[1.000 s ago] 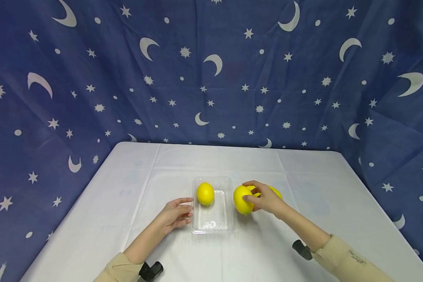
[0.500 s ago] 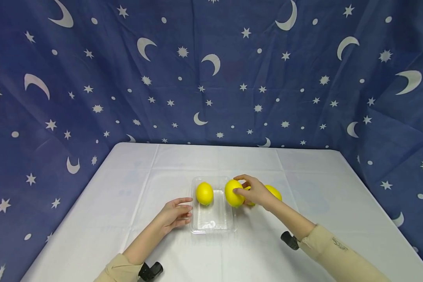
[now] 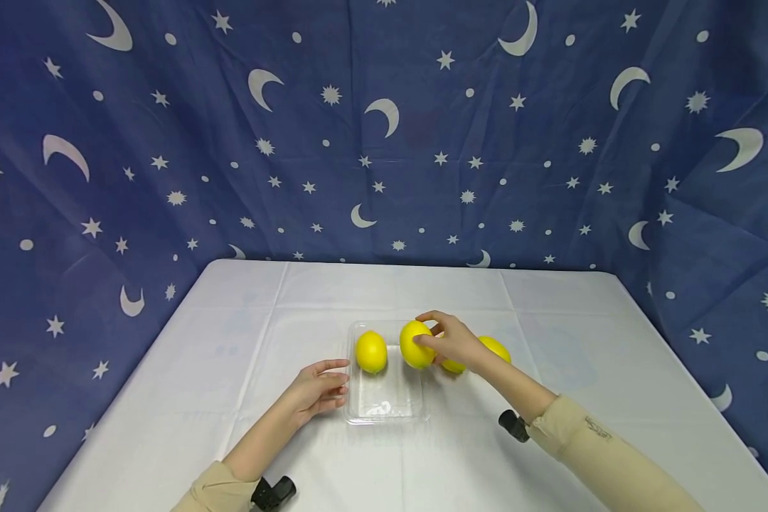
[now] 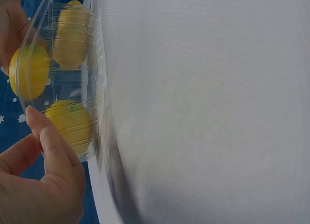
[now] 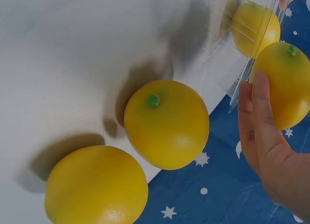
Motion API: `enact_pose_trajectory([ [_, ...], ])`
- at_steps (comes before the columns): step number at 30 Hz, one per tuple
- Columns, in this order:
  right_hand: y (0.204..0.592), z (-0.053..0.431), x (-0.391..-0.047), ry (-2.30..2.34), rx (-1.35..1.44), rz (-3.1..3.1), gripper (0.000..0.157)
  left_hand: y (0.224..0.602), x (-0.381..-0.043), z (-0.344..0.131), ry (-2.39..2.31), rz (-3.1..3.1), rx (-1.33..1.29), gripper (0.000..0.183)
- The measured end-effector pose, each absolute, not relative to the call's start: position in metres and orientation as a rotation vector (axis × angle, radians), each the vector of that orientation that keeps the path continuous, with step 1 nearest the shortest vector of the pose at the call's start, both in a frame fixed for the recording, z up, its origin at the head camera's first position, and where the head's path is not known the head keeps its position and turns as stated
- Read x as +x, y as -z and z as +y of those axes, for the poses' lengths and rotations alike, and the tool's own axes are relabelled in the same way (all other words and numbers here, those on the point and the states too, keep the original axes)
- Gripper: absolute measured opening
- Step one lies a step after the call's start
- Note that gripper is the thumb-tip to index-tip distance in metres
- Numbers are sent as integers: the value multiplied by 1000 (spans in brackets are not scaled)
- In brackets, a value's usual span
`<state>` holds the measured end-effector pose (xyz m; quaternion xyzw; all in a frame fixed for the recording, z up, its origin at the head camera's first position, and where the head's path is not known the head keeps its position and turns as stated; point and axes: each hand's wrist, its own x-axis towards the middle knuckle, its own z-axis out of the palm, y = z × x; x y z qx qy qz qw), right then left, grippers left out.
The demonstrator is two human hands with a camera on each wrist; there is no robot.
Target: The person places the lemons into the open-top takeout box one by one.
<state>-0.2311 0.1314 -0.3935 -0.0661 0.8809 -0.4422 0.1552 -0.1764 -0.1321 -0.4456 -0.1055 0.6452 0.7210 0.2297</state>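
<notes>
My right hand [image 3: 456, 343] grips a yellow lemon [image 3: 415, 345] between thumb and fingers, over the right half of a clear plastic box [image 3: 384, 412]. In the right wrist view the held lemon [image 5: 286, 83] shows a green stem end. One more lemon [image 3: 371, 352] lies inside the box at its far left. Relaxed fingers of my left hand [image 3: 320, 387] stand at the box's left wall. The left wrist view has the left fingertips [image 4: 34, 115] by the clear rim; whether they press on it I cannot tell.
Two lemons lie on the white table right of the box: one lemon [image 5: 167, 124] partly behind the right hand, another lemon [image 3: 496, 348] behind the right wrist. A blue curtain [image 3: 384, 142] with moons and stars hangs behind the table [image 3: 294, 299].
My right hand has carried its lemon left and slightly away from me, from beside the box to above its right side. The left hand and the box have stayed put.
</notes>
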Motion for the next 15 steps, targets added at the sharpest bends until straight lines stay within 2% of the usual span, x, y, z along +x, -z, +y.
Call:
enact_pose_trajectory([
  [15,392,114,-240,1071,-282,2618,48,447,-177,-131,-1977,1785,-313,44],
])
